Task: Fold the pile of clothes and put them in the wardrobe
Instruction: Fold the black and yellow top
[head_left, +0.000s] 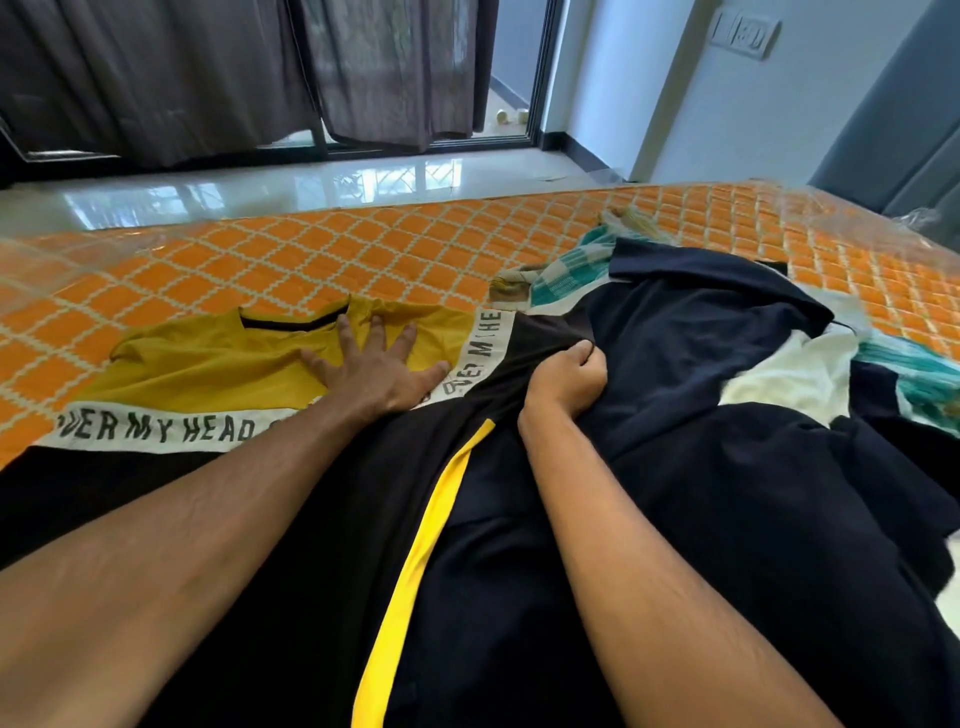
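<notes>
head view: a yellow-and-black t-shirt is spread on the near left of the orange mattress, pressed flat by the left hand, fingers splayed. its black fabric is gripped by the curled right hand, beside the pile of clothes at right.

A: T-shirt position?
B: Flat on mattress, left, under left hand. Pile of clothes right, touching it, possibly overlapping. Floor and curtains lie far, beyond mattress.
</notes>
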